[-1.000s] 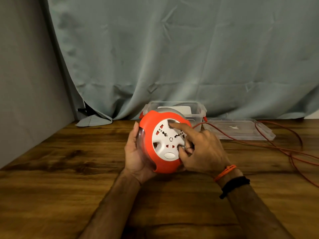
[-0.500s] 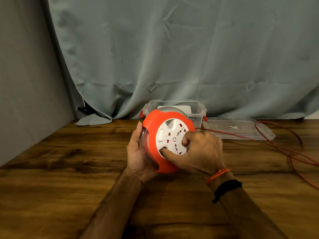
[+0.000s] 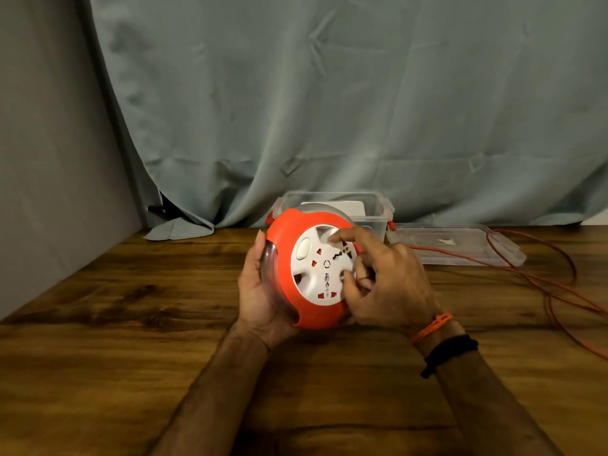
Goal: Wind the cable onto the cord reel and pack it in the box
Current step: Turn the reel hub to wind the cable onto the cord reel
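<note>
An orange cord reel [image 3: 289,245] with a white socket face stands on edge at the middle of the wooden table [image 3: 131,357]. My left hand [image 3: 260,291] cups its clear back side from the left. My right hand [image 3: 385,281] rests on the white face, the index finger in a recess near the top and other fingers on the right rim. The orange cable [image 3: 543,284] runs from the reel's right side and lies in loose loops on the table to the right. A clear plastic box [image 3: 375,212] stands open right behind the reel.
The box's clear lid [image 3: 460,245] lies flat to the right of the box, with cable looped around its far end. A grey-green curtain [image 3: 329,110] hangs behind the table, and a grey wall [image 3: 49,192] borders the table on the left.
The white face has turned: its oval button moved from the bottom round to the upper left. My right index finger went from the lower left of the face to the top. The cable loops shifted.
</note>
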